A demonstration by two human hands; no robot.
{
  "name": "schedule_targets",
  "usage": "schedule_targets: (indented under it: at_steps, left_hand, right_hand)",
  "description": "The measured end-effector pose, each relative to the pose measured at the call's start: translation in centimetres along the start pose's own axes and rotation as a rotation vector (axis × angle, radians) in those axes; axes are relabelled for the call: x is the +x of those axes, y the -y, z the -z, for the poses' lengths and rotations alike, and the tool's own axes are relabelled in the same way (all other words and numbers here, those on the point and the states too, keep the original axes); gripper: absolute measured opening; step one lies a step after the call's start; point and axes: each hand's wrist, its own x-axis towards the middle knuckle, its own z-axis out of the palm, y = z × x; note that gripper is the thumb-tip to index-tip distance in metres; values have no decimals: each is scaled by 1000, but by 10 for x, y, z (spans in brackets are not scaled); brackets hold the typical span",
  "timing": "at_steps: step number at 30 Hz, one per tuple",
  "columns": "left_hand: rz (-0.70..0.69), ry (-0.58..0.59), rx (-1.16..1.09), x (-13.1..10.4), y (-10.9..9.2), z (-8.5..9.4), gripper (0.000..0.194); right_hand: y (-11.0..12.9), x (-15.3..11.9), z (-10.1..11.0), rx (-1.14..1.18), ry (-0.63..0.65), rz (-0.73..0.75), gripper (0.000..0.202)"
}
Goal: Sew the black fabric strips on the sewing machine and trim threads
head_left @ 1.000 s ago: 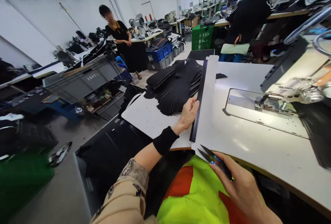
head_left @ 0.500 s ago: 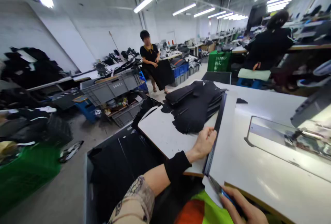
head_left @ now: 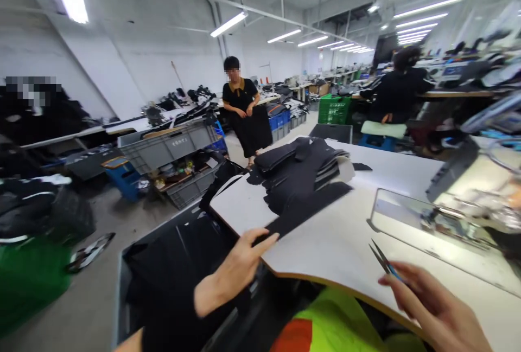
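My left hand (head_left: 234,268) is at the table's near left edge, its thumb and fingers closed on the end of a long black fabric strip (head_left: 309,208). The strip slants across the white tabletop to the foot of a heap of black cut fabric pieces (head_left: 303,165). Over the table at lower right, my right hand (head_left: 439,303) grips thread snips (head_left: 385,261) with blue on the handle. Their pointed blades stand slightly apart and touch no fabric. Part of the handle is hidden inside my fingers.
A sewing machine (head_left: 468,211) is set into the table on the right. Below the table's left edge stands a grey bin (head_left: 120,287) holding black fabric. One person (head_left: 242,102) faces this way beyond the table; another (head_left: 396,89) sits turned away. Green crates (head_left: 334,109) stand behind.
My left hand has moved left and nearer, swinging the strip from lengthwise to a slant. My right hand with the snips has risen right, away from the strip's end. The view has shifted slightly.
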Motion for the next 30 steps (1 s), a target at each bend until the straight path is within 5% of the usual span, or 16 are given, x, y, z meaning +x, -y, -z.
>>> schedule_targets:
  at_steps: [5, 14, 22, 30]
  left_hand:
    - [-186, -127, 433, -50, 23, 14, 66]
    - [-197, -115, 548, -80, 24, 19, 61]
    - [-224, -143, 540, -91, 28, 18, 49]
    - [-132, -119, 496, -117, 31, 12, 48]
  right_hand:
    - [25, 21, -5, -241, -39, 266, 38]
    - [45, 34, -51, -387, -37, 637, 34]
    - [46, 39, -70, -456, -135, 695, 37]
    - [28, 33, -88, -454, -57, 774, 36]
